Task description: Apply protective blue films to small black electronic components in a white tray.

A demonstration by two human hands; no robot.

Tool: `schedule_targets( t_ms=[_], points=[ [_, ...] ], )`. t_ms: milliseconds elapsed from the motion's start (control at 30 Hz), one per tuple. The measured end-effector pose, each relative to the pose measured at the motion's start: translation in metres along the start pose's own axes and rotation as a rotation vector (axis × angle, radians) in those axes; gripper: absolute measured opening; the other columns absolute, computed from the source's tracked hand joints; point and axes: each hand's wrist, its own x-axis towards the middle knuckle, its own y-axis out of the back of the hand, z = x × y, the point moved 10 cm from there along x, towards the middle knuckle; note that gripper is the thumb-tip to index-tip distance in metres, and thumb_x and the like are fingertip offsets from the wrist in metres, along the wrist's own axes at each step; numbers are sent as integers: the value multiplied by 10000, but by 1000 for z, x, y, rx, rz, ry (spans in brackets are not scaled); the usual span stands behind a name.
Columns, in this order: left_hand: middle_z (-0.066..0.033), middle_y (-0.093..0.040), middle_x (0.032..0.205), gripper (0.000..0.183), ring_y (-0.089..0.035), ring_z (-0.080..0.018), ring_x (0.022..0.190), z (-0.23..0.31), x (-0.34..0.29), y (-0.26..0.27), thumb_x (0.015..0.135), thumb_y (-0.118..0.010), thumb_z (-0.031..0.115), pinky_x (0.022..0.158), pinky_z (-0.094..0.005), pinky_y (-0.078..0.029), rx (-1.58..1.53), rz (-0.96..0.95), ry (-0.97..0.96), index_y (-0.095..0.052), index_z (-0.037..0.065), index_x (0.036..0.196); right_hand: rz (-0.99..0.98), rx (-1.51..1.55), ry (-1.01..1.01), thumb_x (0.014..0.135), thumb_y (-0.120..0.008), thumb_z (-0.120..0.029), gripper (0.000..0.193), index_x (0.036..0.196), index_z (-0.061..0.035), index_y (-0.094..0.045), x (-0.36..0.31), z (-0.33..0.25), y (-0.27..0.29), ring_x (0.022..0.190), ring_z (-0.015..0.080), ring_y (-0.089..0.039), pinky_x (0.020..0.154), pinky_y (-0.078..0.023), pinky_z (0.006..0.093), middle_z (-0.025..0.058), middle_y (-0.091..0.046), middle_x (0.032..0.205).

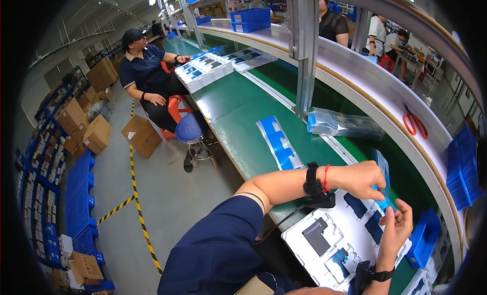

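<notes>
My left hand point(361, 181) is closed in a pinch over the far side of a white moulded tray point(297, 238). A strip of blue film point(386, 199) shows right at its fingertips and seems held there. Just right of it, my right hand point(397, 228) is raised with bent fingers apart, close to the film; nothing shows in its grip. In the tray lie several flat dark parts, among them a black rectangular piece point(317, 236) and a shiny piece point(337, 264). The part nearest my right hand point(374, 226) is partly covered by it.
Beyond the tray, a blue-and-clear film strip point(278, 142) and a bundle of clear plastic sleeves point(345, 124) lie on the green bench point(236, 120). Red-handled pliers point(415, 123) rest on the white shelf. A blue bin point(424, 239) stands right. A co-worker point(152, 66) sits by stacked trays point(205, 71).
</notes>
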Motion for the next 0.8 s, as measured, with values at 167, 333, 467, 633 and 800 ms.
schedule_targets(
  t_ms=[167, 333, 467, 633, 800],
  points=[
    [-186, -544, 592, 256, -532, -345, 541, -4, -1, 5, 722, -697, 197, 499, -396, -393, 49, 16, 23, -604, -32, 653, 18, 63, 9, 883, -606, -52, 112, 944, 13, -537, 2, 2, 3, 542, 44, -508, 490, -399, 166, 16, -564, 731],
    [-184, -537, 583, 262, -526, -345, 536, -6, -1, 5, 724, -692, 196, 493, -399, -388, 48, 12, 38, -594, -33, 643, 36, 28, 28, 886, -607, -64, 83, 874, -6, -549, 4, 3, 6, 542, 42, -512, 474, -398, 160, 3, -564, 715],
    [-183, -531, 574, 269, -527, -344, 534, -5, -1, 8, 724, -690, 196, 489, -399, -387, 46, 29, 40, -585, -34, 633, 54, -1, 39, 881, -613, -65, 80, 881, -5, -560, 4, 0, 6, 546, 35, -499, 468, -391, 155, 1, -564, 719],
    [-179, -524, 557, 276, -520, -345, 516, -5, 0, 12, 724, -689, 201, 480, -397, -385, 58, 41, 23, -582, -31, 620, 38, -59, 109, 872, -620, -55, 77, 876, 1, -567, 5, -2, 9, 576, 26, -470, 466, -386, 156, 8, -563, 746],
    [-178, -523, 550, 279, -518, -347, 512, -6, -1, 11, 724, -688, 208, 477, -395, -384, 64, 20, 43, -583, -26, 614, 63, -4, 76, 870, -623, -50, 74, 874, 2, -570, 3, -5, 6, 570, 23, -469, 473, -380, 154, 3, -562, 742]
  ],
)
